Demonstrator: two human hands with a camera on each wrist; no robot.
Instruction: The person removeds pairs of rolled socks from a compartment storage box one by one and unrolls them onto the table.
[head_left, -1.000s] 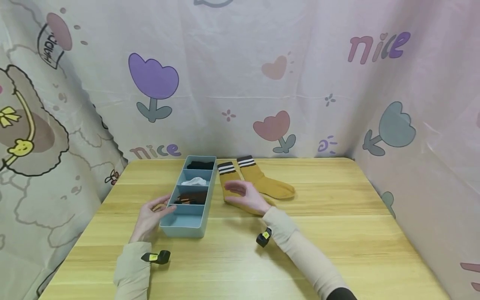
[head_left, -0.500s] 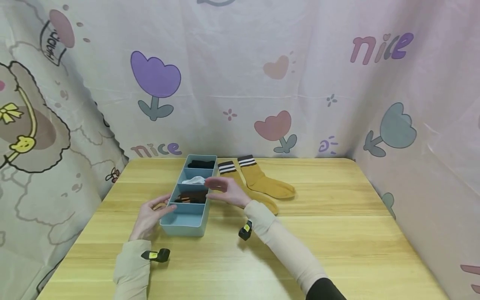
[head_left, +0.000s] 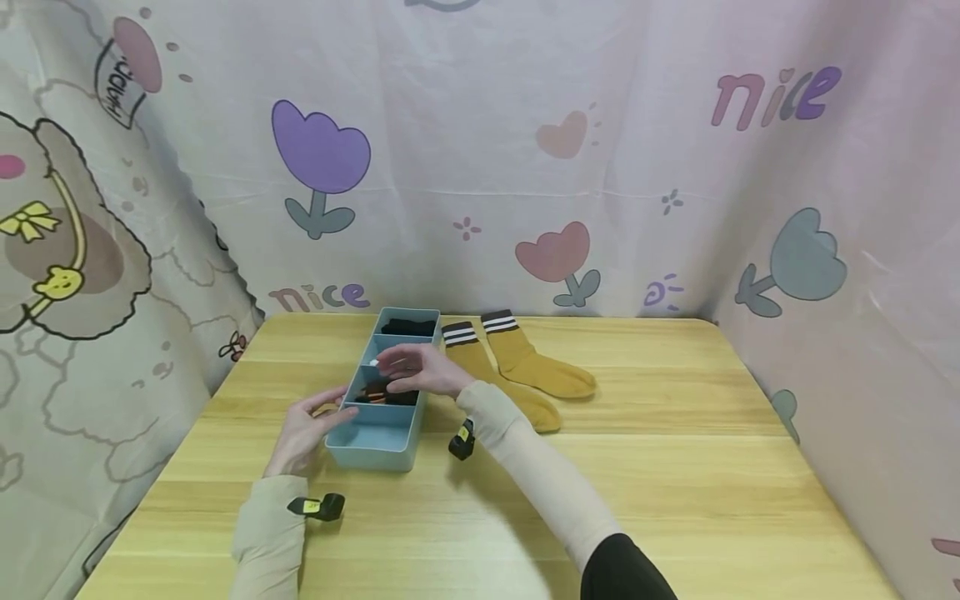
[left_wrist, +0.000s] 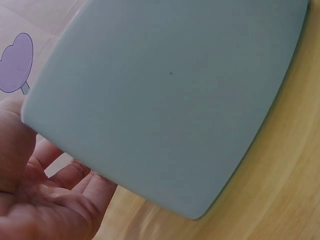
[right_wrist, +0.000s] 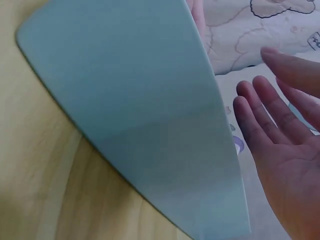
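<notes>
A long light-blue divided storage box [head_left: 371, 458] stands on the table, left of centre. My left hand [head_left: 303, 429] grips its left side near the front, thumb over the rim and fingers along the outer wall. Above the middle compartments hovers my right hand [head_left: 427, 371], fingers loosely bent and spread, with nothing in them. In the rear compartment lies a folded black cloth item [head_left: 408, 327]. A white cloth item [head_left: 374, 362] is mostly hidden behind the right hand. Dark brown folded cloth [head_left: 401, 398] fills the third compartment; the front one holds nothing.
Two mustard-yellow socks with striped dark cuffs lie right of the box: a rear sock [head_left: 551, 373] and a front sock [head_left: 536, 410], partly behind the right forearm. A printed curtain [head_left: 450, 150] hangs around the wooden table [head_left: 660, 483].
My right hand has moved left from over the yellow socks to above the box, covering most of the white cloth. My left hand has stayed at the box's side.
</notes>
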